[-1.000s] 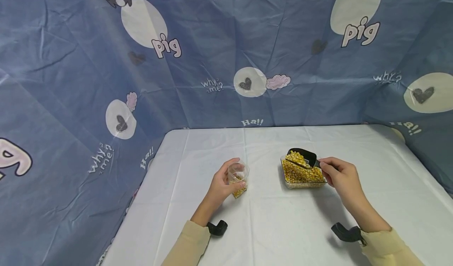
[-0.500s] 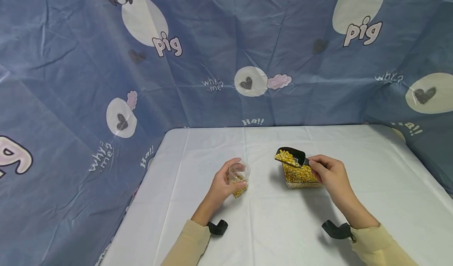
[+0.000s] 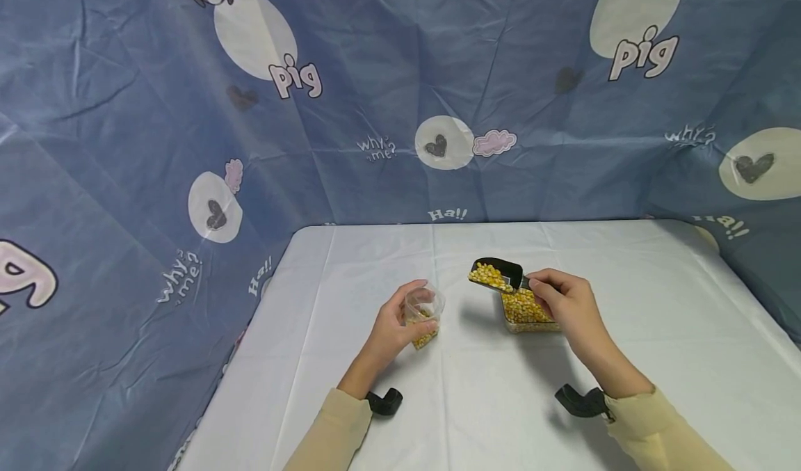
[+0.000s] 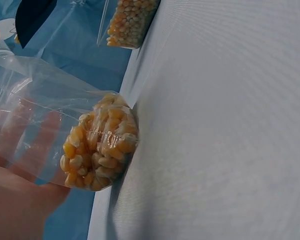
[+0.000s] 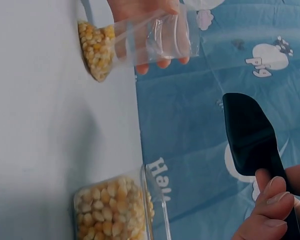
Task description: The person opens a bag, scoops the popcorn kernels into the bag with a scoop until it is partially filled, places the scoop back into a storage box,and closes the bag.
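Observation:
My left hand [image 3: 389, 328] holds a clear plastic bag [image 4: 40, 100] upright on the table, its mouth spread wide and fingers curled round its side. Yellow corn kernels [image 4: 102, 145] fill the bottom of the bag. Between thumb and fingers my right hand [image 3: 569, 304] pinches the handle of a black scoop [image 3: 514, 272], which carries a heap of kernels [image 3: 489, 276]. The scoop hangs in the air above the left edge of a clear box [image 3: 532, 328], to the right of the bag. Corn kernels [image 5: 107, 207] fill that box, partly hidden by the scoop and right hand.
A white cloth [image 3: 350, 269] covers the table. Blue printed fabric [image 3: 375, 74] hangs behind it and along the sides. Black curved mounts [image 3: 385, 402] stick out from both wrists.
My right hand has lifted the loaded scoop out of the corn box and moved it left towards the bag. The left hand and bag have stayed almost in place.

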Demonstrator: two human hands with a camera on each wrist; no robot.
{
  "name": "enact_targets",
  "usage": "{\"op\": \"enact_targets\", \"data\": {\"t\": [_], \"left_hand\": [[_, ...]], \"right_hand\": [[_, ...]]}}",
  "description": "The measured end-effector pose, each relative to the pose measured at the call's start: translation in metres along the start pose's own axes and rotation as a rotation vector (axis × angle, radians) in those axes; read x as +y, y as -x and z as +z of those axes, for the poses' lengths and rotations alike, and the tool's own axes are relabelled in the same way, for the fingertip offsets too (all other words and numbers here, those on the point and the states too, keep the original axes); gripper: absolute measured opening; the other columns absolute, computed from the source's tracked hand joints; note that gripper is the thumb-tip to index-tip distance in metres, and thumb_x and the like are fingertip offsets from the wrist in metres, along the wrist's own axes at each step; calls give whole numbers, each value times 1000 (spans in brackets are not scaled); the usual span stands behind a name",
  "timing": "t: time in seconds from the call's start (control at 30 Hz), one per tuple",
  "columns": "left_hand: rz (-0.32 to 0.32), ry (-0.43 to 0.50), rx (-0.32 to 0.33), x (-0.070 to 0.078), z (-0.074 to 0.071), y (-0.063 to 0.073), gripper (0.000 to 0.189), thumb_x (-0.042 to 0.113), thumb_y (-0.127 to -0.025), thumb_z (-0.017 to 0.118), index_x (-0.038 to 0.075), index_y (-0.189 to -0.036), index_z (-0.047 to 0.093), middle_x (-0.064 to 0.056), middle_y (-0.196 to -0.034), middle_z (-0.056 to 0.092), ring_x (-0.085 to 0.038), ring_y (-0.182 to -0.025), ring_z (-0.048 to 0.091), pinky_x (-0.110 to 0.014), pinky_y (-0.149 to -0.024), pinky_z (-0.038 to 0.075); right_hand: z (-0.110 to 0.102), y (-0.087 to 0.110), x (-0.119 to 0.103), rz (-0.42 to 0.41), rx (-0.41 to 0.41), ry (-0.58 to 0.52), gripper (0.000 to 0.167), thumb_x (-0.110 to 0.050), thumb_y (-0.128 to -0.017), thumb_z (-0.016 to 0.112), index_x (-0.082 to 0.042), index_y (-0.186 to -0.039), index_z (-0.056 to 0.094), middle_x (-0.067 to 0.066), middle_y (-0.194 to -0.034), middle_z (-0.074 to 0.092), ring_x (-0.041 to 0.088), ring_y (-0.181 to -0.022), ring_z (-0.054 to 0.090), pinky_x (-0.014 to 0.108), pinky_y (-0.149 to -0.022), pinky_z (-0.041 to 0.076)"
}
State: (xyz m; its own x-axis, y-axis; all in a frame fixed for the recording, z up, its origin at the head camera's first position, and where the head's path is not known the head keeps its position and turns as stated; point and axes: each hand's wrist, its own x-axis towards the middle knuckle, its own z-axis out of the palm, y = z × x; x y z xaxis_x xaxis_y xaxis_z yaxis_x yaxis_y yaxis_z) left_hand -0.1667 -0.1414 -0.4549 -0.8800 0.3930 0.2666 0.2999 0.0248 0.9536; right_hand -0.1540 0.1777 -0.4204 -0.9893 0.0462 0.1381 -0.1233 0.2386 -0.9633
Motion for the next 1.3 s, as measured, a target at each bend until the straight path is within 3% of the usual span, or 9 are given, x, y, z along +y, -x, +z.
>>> {"op": "enact_targets", "data": {"t": [0.1, 0.3, 0.47, 0.67, 0.9, 1.0, 1.17, 1.3], "left_hand": [[-14, -19, 2, -4, -1, -1, 67, 2, -88, 77, 3, -147, 45, -27, -133, 56, -37, -129, 51, -54, -113, 31], [-32, -57, 14, -28, -3, -4, 68, 6, -88, 78, 10, -148, 46, -17, -133, 59, -30, -127, 53, -37, -106, 40], [-23, -77, 19, -37, -4, -5, 67, 13, -88, 81, 17, -147, 50, -9, -131, 62, -25, -124, 55, -34, -103, 43], [-27, -62, 19, -36, -4, -5, 65, 17, -88, 81, 17, -146, 51, -7, -129, 63, -24, -122, 56, -36, -99, 45], [-50, -51, 21, -33, -4, -5, 66, 11, -89, 79, 12, -147, 49, -12, -130, 62, -25, -125, 54, -46, -110, 36], [-48, -46, 17, -25, -3, -4, 66, 8, -89, 78, 8, -148, 47, -18, -132, 60, -29, -127, 53, -47, -112, 33], [-39, -34, 2, -8, -1, -1, 65, 7, -90, 77, 5, -148, 46, -23, -132, 58, -39, -125, 53, -42, -107, 41], [-31, -35, -1, -5, -1, 0, 66, 7, -90, 77, 3, -148, 45, -23, -131, 58, -38, -125, 53, -44, -108, 39]], "right_hand": [[5, -1, -2, 0, -8, -6, 22, -18, -102, 61, 0, -107, 71, 11, -71, 54, 15, -55, 42, 31, -47, 38], [12, -2, -3, 6, -39, -26, 22, -18, -102, 62, 1, -107, 71, 11, -72, 54, 13, -55, 41, 29, -47, 38], [15, -3, -6, -9, -57, -9, 21, -19, -102, 62, -1, -106, 72, 22, -75, 55, 14, -54, 41, 29, -47, 38], [22, -3, -12, -24, -85, -27, 20, -16, -101, 62, 0, -105, 72, 16, -71, 53, 13, -53, 41, 29, -47, 37], [30, -4, -17, -26, -107, -29, 20, -13, -100, 63, 4, -105, 72, 15, -69, 51, 12, -54, 42, 27, -47, 37], [32, -4, -18, -30, -118, -24, 19, -14, -100, 63, 2, -104, 72, 11, -65, 49, 12, -52, 41, 27, -47, 36], [36, -5, -19, -32, -147, -19, 17, -14, -100, 64, -1, -104, 73, 9, -62, 47, 14, -51, 41, 28, -46, 37], [38, -4, -20, -34, -165, 3, 17, -15, -100, 64, -3, -104, 74, 10, -62, 49, 15, -52, 43, 29, -46, 38]]}}
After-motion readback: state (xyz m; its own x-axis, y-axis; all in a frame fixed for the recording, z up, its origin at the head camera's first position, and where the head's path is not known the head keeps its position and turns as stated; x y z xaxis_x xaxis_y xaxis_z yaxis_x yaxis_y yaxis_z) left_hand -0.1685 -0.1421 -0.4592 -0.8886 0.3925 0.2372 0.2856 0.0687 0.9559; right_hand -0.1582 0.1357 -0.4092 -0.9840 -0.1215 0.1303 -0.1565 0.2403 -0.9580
